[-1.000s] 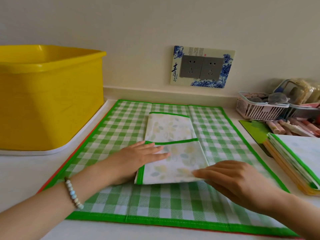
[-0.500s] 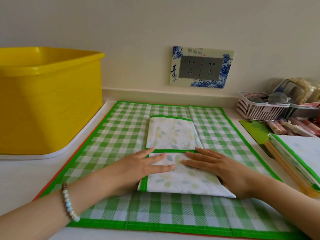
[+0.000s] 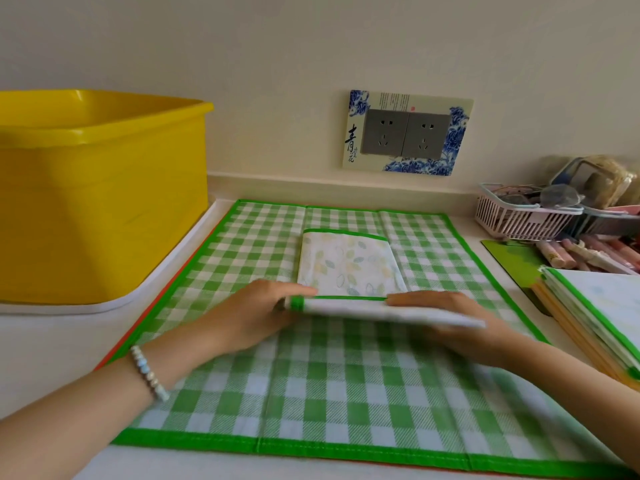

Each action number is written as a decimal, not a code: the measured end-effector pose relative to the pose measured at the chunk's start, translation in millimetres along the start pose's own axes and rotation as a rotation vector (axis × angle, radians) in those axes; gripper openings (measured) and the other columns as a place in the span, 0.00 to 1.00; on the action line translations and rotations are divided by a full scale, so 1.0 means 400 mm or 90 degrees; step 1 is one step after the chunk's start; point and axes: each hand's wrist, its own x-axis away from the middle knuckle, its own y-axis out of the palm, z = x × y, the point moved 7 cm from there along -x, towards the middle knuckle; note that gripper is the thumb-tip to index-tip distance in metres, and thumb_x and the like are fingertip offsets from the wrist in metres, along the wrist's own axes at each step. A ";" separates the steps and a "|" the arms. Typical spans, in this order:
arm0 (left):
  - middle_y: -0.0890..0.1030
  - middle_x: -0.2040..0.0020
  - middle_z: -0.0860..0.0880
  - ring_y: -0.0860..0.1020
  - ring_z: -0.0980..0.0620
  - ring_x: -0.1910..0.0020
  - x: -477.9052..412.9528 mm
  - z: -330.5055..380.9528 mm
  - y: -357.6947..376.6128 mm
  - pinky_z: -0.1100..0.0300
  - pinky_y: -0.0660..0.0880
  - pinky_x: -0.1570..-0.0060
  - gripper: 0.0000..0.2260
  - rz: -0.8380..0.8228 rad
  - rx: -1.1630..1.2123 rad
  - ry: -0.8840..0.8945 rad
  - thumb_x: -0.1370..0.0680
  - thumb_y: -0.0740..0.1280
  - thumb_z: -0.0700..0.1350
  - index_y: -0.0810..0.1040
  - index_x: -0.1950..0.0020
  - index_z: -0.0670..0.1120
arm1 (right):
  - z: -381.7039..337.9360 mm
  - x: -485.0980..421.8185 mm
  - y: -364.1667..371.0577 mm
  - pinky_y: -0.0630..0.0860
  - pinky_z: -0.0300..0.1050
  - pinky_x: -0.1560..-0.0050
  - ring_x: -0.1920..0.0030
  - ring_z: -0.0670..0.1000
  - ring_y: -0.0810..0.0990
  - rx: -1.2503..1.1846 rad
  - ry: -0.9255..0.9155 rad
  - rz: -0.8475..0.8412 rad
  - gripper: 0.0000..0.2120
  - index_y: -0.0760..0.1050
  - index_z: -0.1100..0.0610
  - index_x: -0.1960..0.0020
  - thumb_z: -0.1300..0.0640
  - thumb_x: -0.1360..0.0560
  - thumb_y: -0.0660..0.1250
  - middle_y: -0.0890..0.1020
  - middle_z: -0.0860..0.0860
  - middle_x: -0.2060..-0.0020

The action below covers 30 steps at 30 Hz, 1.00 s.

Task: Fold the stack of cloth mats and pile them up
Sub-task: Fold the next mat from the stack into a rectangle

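White leaf-print mat [image 3: 349, 265], near flap raised, gripped at its ends by left hand [image 3: 259, 315] and right hand [image 3: 453, 320]

Small mat sits mid-field on the big one!
The small mat [image 3: 349, 265] lies on the large mat [image 3: 346, 393] spread over the counter. The left hand [image 3: 256, 313] grips its raised near flap at the left end, the right hand [image 3: 446, 317] at the right. Tub [image 3: 97, 209] to the left, basket [image 3: 519, 220] back right, pile of mats [image 3: 595, 306] right, wall socket [image 3: 407, 133] behind.
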 end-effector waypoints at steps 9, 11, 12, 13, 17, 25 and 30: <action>0.84 0.59 0.54 0.81 0.58 0.61 -0.065 -0.030 -0.051 0.59 0.79 0.57 0.09 0.175 0.132 -0.089 0.26 0.71 0.52 0.82 0.54 0.47 | 0.074 -0.077 -0.035 0.78 0.38 0.68 0.69 0.42 0.80 -0.220 0.205 0.212 0.09 0.80 0.45 0.56 0.41 0.30 0.66 0.84 0.40 0.63; 0.84 0.59 0.52 0.82 0.54 0.60 -0.071 -0.030 -0.053 0.54 0.79 0.54 0.09 0.188 0.154 -0.096 0.26 0.71 0.50 0.82 0.53 0.45 | 0.094 -0.080 -0.036 0.75 0.35 0.70 0.70 0.41 0.80 -0.220 0.247 0.247 0.11 0.80 0.48 0.57 0.41 0.30 0.68 0.84 0.40 0.65; 0.84 0.59 0.50 0.82 0.52 0.60 -0.074 -0.031 -0.054 0.51 0.79 0.53 0.09 0.192 0.168 -0.103 0.26 0.72 0.49 0.81 0.53 0.44 | 0.102 -0.082 -0.037 0.74 0.34 0.71 0.71 0.40 0.80 -0.216 0.267 0.262 0.11 0.80 0.48 0.58 0.41 0.31 0.69 0.84 0.40 0.66; 0.84 0.59 0.48 0.82 0.49 0.59 -0.077 -0.034 -0.054 0.49 0.79 0.53 0.10 0.195 0.180 -0.112 0.27 0.72 0.48 0.81 0.52 0.43 | 0.109 -0.083 -0.038 0.73 0.33 0.73 0.73 0.40 0.79 -0.215 0.286 0.272 0.11 0.79 0.49 0.59 0.41 0.31 0.70 0.84 0.41 0.67; 0.83 0.58 0.48 0.82 0.51 0.62 -0.093 -0.047 -0.049 0.54 0.79 0.60 0.23 0.194 0.172 -0.159 0.27 0.72 0.49 0.72 0.35 0.43 | 0.134 -0.099 -0.038 0.70 0.33 0.76 0.75 0.43 0.77 -0.188 0.351 0.260 0.09 0.77 0.48 0.60 0.44 0.31 0.72 0.82 0.45 0.68; 0.75 0.39 0.46 0.76 0.51 0.47 -0.158 -0.050 -0.056 0.60 0.72 0.56 0.39 0.088 -0.095 -0.215 0.26 0.68 0.57 0.50 0.24 0.48 | 0.155 -0.130 -0.034 0.72 0.36 0.73 0.73 0.46 0.79 -0.170 0.425 0.189 0.14 0.77 0.53 0.53 0.46 0.32 0.73 0.82 0.48 0.63; 0.50 0.22 0.50 0.50 0.51 0.24 -0.216 -0.015 -0.020 0.54 0.52 0.27 0.26 0.105 -0.128 -0.115 0.17 0.51 0.52 0.47 0.22 0.47 | 0.149 -0.129 -0.029 0.74 0.38 0.71 0.72 0.47 0.79 -0.187 0.436 0.194 0.17 0.76 0.55 0.48 0.47 0.31 0.73 0.82 0.49 0.61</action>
